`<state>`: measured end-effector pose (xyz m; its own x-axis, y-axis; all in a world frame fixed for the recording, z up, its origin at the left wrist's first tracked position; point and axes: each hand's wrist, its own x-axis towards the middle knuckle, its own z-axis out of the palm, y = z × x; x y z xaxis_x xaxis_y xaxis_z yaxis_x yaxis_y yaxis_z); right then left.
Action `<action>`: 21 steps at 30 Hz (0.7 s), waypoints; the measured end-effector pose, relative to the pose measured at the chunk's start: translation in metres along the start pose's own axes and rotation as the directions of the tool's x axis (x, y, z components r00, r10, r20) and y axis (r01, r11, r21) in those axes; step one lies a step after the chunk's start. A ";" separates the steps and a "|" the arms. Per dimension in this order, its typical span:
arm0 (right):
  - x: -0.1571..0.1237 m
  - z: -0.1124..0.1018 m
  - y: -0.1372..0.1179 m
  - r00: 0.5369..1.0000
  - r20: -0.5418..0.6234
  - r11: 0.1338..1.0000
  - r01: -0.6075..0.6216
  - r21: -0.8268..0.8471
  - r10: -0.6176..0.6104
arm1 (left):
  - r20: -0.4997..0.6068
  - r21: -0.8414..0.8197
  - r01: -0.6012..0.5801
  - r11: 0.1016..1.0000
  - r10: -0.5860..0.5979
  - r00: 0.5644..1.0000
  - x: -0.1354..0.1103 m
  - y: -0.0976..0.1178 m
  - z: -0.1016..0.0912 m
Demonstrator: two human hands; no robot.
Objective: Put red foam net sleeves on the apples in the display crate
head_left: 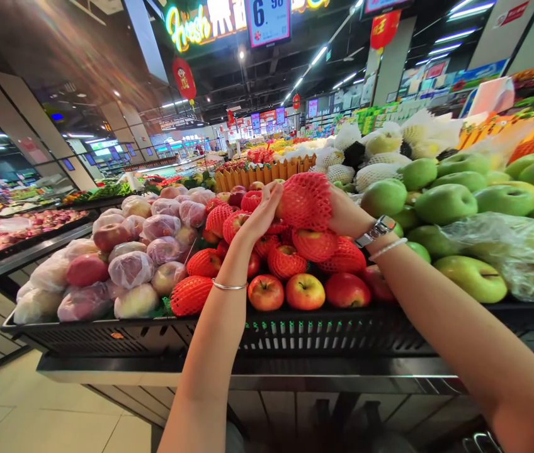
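An apple in a red foam net (303,201) is held up between my two hands, above the heap of apples. My left hand (265,209) presses against its left side, with the fingers pointing up along the net. From the right, my right hand (344,211) grips the same apple; its fingers are mostly hidden behind the net. Just below lie more apples in red nets (286,261), with bare red-yellow apples (305,291) along the front. The black crate (295,336) holds them all.
Film-wrapped apples (131,270) fill the left part of the display. Green pears (445,200) are piled on the right, partly under a clear plastic bag (512,251). White-netted fruit (378,176) and a low wooden fence (264,175) stand behind. A price screen (269,22) hangs overhead.
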<state>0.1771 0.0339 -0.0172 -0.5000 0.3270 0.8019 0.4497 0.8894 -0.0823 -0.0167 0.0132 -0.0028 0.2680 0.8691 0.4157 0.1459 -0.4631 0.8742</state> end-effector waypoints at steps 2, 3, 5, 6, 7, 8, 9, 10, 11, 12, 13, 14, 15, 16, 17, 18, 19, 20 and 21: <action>0.000 0.001 -0.002 1.000 -0.007 0.999 -0.028 0.034 0.028 | -0.003 0.019 -0.012 1.000 0.012 1.000 0.002 -0.004 -0.003; 0.001 0.001 -0.002 0.999 -0.008 0.997 -0.040 0.059 0.040 | -0.001 0.038 -0.007 0.999 0.007 1.000 0.001 -0.005 -0.004; 0.001 0.002 -0.004 0.999 -0.010 0.991 -0.048 0.127 0.049 | 0.025 0.077 -0.013 0.997 0.011 1.000 -0.001 -0.004 -0.006; 0.002 0.003 -0.005 0.999 -0.017 0.985 -0.048 0.167 0.052 | 0.047 0.087 -0.025 0.996 0.021 0.999 -0.003 -0.003 -0.007; 0.002 0.004 -0.005 0.998 -0.026 0.976 -0.053 0.210 0.060 | 0.066 0.092 -0.036 0.995 0.030 0.997 -0.005 -0.001 -0.007; 0.002 0.005 -0.005 0.997 -0.036 0.966 -0.061 0.251 0.072 | 0.083 0.088 -0.047 0.995 0.040 0.996 -0.006 0.000 -0.007; 0.001 0.005 -0.005 0.995 -0.048 0.956 -0.070 0.285 0.088 | 0.095 0.075 -0.058 0.995 0.051 0.994 -0.007 0.002 -0.006; 0.001 0.006 -0.004 0.992 -0.066 0.948 -0.084 0.306 0.109 | 0.102 0.057 -0.067 0.996 0.062 0.993 -0.008 0.003 -0.005; 0.001 0.007 -0.004 0.987 -0.091 0.945 -0.096 0.313 0.131 | 0.099 0.035 -0.071 0.997 0.067 0.993 -0.008 0.004 -0.004; 0.000 0.007 -0.003 0.981 -0.126 0.944 -0.105 0.312 0.150 | 0.086 0.017 -0.067 0.998 0.066 0.994 -0.008 0.005 -0.003; 0.000 0.007 -0.003 0.973 -0.162 0.946 -0.110 0.306 0.166 | 0.063 0.001 -0.055 0.998 0.055 0.997 -0.008 0.006 -0.001; 0.000 0.007 -0.003 0.964 -0.198 0.946 -0.113 0.303 0.179 | 0.032 -0.009 -0.035 0.999 0.035 0.999 -0.008 0.007 0.000; 0.000 0.006 -0.003 0.955 -0.230 0.945 -0.114 0.305 0.189 | 0.002 -0.020 -0.008 1.000 0.008 1.000 -0.008 0.008 0.002; 0.001 0.004 -0.002 0.946 -0.261 0.945 -0.108 0.308 0.193 | -0.021 -0.033 0.024 0.999 -0.025 0.999 -0.008 0.009 0.003; 0.001 0.002 -0.002 0.940 -0.285 0.948 -0.097 0.303 0.188 | -0.037 -0.052 0.056 0.997 -0.058 0.998 -0.007 0.010 0.003; 0.001 -0.001 -0.001 0.937 -0.304 0.956 -0.085 0.280 0.173 | -0.045 -0.074 0.080 0.994 -0.084 0.995 -0.007 0.010 0.004; 0.001 -0.005 -0.001 0.936 -0.320 0.969 -0.069 0.237 0.145 | -0.048 -0.098 0.091 0.991 -0.096 0.994 -0.006 0.010 0.004; 0.001 -0.008 0.000 0.937 -0.331 0.982 -0.053 0.183 0.112 | -0.048 -0.121 0.086 0.989 -0.092 0.995 -0.005 0.009 0.004; 0.001 -0.011 0.000 0.940 -0.333 0.992 -0.037 0.124 0.076 | -0.050 -0.145 0.068 0.987 -0.076 0.996 -0.004 0.007 0.003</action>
<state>0.1846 0.0313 -0.0098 -0.1891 0.2687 0.9445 0.3727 0.9095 -0.1841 -0.0135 0.0058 0.0013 0.2081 0.9096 0.3597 0.0244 -0.3725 0.9277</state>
